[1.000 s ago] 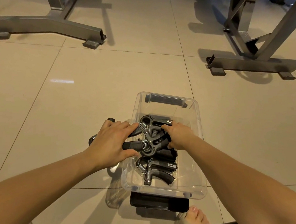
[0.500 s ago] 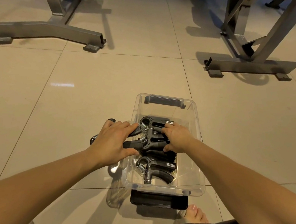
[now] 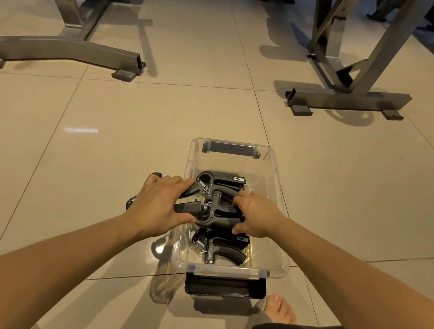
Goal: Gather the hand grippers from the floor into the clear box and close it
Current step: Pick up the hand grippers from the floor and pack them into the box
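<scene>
Both of your arms reach down to the clear box (image 3: 278,200) on the tiled floor (image 3: 102,149), its top still off. Your right hand (image 3: 258,213) is inside the box, fingers curled over the middle hand gripper (image 3: 216,207) and thumb tucked under its near side. Your left hand (image 3: 159,208) lies across the box's left rim with fingers stretched out rather than curled. Its thumb is set against the handle end (image 3: 187,207) that pokes out over that rim.

Over the last second little has moved. Your right hand has slid slightly toward you along the pile, and the middle hand gripper has sunk a little lower between its neighbours. Your left hand has held its place.

Three pieces are now in the box: the far hand gripper (image 3: 223,182), the middle one, and the near hand gripper (image 3: 219,249), which lies flat on the bottom. The middle one probably still sits too high and too wide for the box to close, since its handle overhangs the wall.

A stray hand gripper (image 3: 131,201) remains on the floor outside the box, mostly hidden beneath your left hand. The gathering therefore looks unfinished and the closing has not started.

A dark flat piece (image 3: 223,288) lies at the near end of the box; whether it is a lid or a latch cannot be told. Metal frames (image 3: 50,45) stand well apart at the back.
</scene>
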Available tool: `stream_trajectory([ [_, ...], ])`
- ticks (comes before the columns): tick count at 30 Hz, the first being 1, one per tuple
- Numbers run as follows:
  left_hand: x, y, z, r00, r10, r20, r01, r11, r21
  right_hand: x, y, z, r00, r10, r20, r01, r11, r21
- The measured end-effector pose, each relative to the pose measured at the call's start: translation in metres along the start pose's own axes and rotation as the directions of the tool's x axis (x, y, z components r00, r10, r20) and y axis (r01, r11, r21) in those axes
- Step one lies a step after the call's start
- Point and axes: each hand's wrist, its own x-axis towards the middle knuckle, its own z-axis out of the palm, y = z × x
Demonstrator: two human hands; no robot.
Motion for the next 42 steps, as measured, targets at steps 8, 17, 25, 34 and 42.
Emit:
stream_trajectory([
  [8,0.0,-0.001,0.002,1.0,0.004,-0.022,-0.004,1.0,-0.012,0.013,-0.005,0.01,0.993,0.119,-0.002,-0.119,0.993,0.021],
  [17,0.0,-0.002,0.002,1.0,-0.013,-0.008,0.013,1.0,-0.014,0.025,0.001,0.015,0.994,0.11,-0.004,-0.11,0.994,0.022],
  [25,0.0,-0.002,0.002,1.0,-0.014,-0.016,0.013,1.0,-0.028,0.026,0.003,0.018,0.995,0.1,-0.013,-0.1,0.995,0.003],
  [34,0.002,-0.001,-0.002,1.0,-0.006,0.03,0.006,1.0,0.008,0.022,0.003,-0.012,0.98,0.193,-0.043,-0.183,0.969,0.167],
  [42,0.004,0.019,-0.031,0.998,0.05,0.043,-0.046,0.996,-0.082,-0.024,-0.019,-0.129,1.0,-0.003,-0.029,0.017,0.868,0.497],
])
